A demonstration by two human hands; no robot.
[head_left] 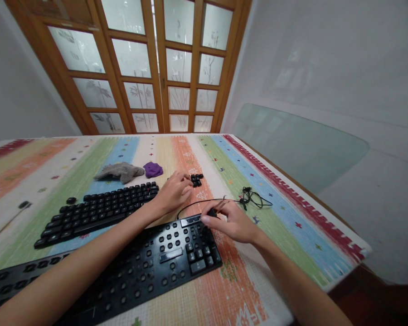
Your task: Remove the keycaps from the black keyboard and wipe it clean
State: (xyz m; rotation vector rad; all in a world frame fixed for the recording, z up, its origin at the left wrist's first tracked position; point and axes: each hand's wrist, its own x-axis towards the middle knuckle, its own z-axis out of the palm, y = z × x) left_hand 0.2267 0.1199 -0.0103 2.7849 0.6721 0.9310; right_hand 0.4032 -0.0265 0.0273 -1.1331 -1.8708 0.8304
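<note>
Just above the upper right corner of a black keyboard base (139,267), my right hand (233,221) pinches a black keycap (211,212) between thumb and fingers. Most of the base shows bare key sockets; several keycaps (197,253) sit in its number pad. My left hand (177,190) reaches across the base to a small group of loose black keycaps (197,179), its bent fingers at the group's left side. Its fingertips are partly hidden, and no keycap shows in its grasp. Loose keycaps in rows (105,206) lie left of that hand, behind the base.
A grey cloth (120,172) and a purple cloth (153,170) lie beyond the rows. One keycap (71,200) is apart at left, near a thin stick-like tool (10,222) with a dark tip. A bundled black cable (253,198) lies right, on the striped tablecloth (285,235).
</note>
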